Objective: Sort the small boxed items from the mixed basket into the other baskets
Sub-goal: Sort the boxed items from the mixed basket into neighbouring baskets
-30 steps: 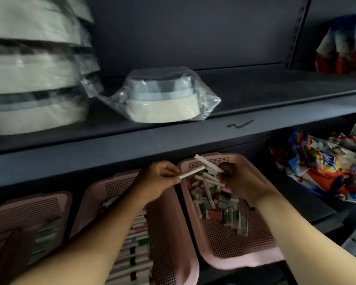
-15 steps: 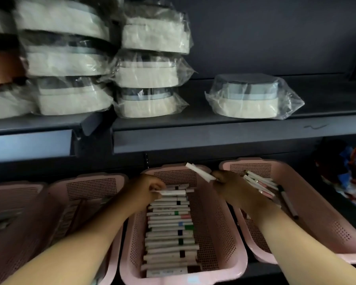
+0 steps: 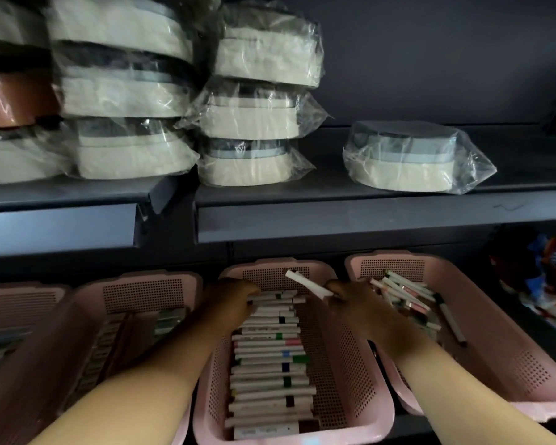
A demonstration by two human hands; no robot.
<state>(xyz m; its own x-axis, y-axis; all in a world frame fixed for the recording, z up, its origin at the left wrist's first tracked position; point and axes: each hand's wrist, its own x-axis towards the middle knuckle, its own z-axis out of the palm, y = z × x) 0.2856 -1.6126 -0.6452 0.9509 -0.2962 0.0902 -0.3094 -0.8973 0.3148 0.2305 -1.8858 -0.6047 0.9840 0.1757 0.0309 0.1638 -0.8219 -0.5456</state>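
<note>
The right hand (image 3: 353,300) pinches one slim white box (image 3: 307,285) by its near end and holds it tilted in the air over the far part of the middle basket (image 3: 344,358). The left hand (image 3: 231,300) sits at the far end of the row of boxes (image 3: 270,358) inside that basket. Its fingers curl onto the left end of the last box; whether it grips or only steadies it, I cannot tell.

The mixed basket (image 3: 511,364) stands just right of the middle basket, with loose boxes lying crossed in its far half.

To place the box well, I would turn it level and crosswise first, so that it matches the row. Then I would lower it into the gap between the last box and the far wall of the middle basket. The left hand should clear that gap or press the row back toward the near rim. Dropped at a slant, the box would likely ride up on its neighbours and spoil the tidy stack.
</note>
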